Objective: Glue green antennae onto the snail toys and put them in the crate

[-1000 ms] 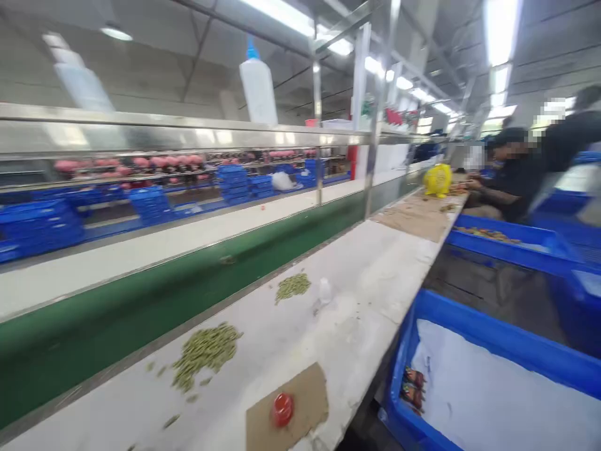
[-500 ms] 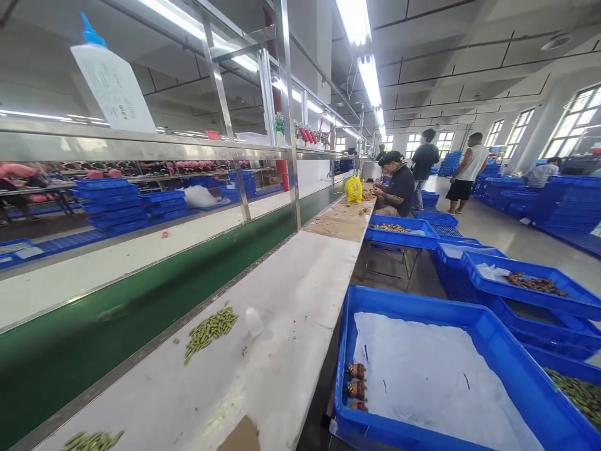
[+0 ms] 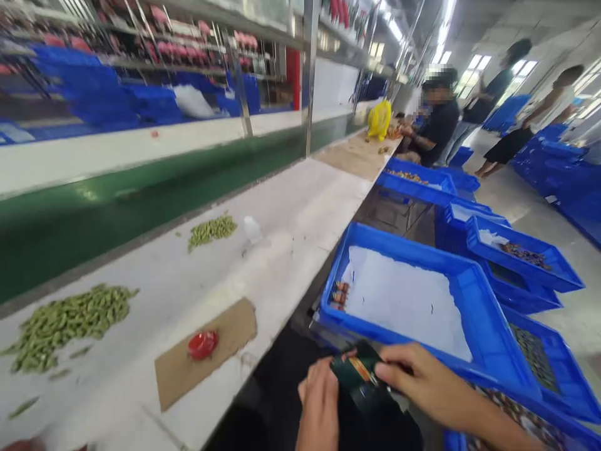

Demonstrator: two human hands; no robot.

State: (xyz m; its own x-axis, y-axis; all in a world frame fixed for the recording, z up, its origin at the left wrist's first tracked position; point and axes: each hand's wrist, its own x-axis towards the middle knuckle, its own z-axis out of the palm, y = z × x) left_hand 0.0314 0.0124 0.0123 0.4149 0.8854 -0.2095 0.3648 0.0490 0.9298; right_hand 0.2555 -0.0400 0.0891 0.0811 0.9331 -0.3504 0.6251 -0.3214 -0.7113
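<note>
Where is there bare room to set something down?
On the bench, between the white object and the brown sheet beyond; also most of the paper in the large tray. Crowded: the bench's near end, with a green pile and cardboard bearing a red item.

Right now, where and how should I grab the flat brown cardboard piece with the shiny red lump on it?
Perhaps pinch the cardboard piece by its bare far end, reaching from the right edge of the white table: it lies flat near that edge, and the shiny red lump sits mid-piece.
</note>
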